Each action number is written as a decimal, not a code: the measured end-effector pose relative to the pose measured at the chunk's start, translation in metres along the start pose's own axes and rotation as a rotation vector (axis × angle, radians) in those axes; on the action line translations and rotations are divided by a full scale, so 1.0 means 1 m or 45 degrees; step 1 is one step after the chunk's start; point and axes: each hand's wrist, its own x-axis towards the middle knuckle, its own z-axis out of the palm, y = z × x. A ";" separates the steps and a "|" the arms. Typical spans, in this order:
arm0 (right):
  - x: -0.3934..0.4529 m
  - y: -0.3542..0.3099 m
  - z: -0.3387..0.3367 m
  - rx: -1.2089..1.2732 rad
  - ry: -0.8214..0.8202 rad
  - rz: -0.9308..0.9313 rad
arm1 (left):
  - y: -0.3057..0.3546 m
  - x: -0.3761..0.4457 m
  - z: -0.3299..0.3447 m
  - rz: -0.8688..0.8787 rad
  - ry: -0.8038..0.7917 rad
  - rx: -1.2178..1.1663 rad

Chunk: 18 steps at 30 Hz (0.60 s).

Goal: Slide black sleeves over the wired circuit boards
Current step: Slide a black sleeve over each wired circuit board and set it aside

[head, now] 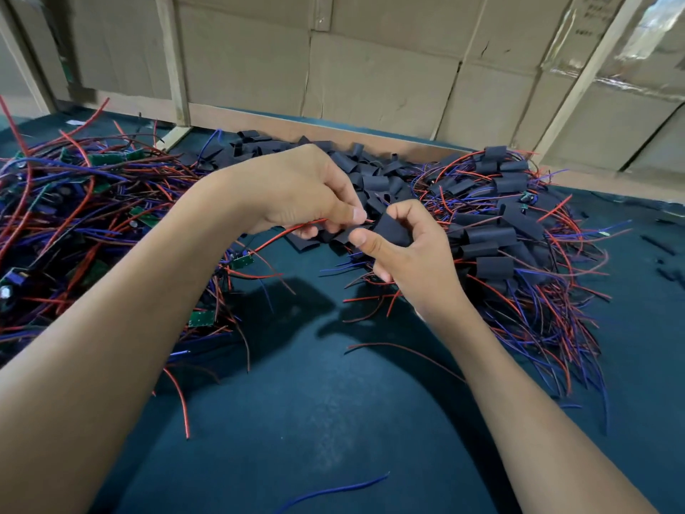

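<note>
Left hand fingers curled, thumb and forefinger pinching a red wire that runs down-left from the grip. Right hand pinches a black sleeve between thumb and curled fingers; sleeve held above the table, just beside the left fingertips. Whether a board is already inside the sleeve cannot be told, hands cover that spot.

Around: big tangle of bare wired circuit boards on the left, green boards with red and blue wires, partly hidden behind the left forearm. Pile of loose empty sleeves at the back centre, right behind the hands. Heap of sleeved boards on the right, wires fanning toward the near edge, right wrist overlapping its near-left part. 1 stray blue wire alone near the bottom, 1 loose red wire under the left forearm.

Surface: dark teal table cover, hand shadows on it. Back: wooden rail along the table edge, then a cardboard wall with pale wooden battens.
</note>
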 end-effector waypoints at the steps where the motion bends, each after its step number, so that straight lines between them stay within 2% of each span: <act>1: 0.000 0.000 0.000 0.061 -0.008 0.001 | 0.001 -0.001 0.000 0.010 -0.002 0.005; 4: 0.001 0.002 -0.001 0.074 -0.028 -0.012 | 0.003 -0.002 0.002 0.052 -0.015 0.006; 10: 0.002 0.002 -0.004 -0.117 -0.017 -0.036 | 0.002 0.000 0.001 0.043 -0.051 -0.027; 13: 0.000 0.000 -0.002 -0.289 0.021 -0.132 | 0.000 0.000 0.002 0.069 -0.093 -0.080; 15: -0.003 -0.001 -0.002 -0.591 0.049 -0.235 | 0.000 -0.001 0.000 0.107 -0.144 -0.113; 18: -0.010 -0.002 0.000 -1.329 0.075 -0.487 | 0.000 -0.003 0.000 0.122 -0.231 -0.038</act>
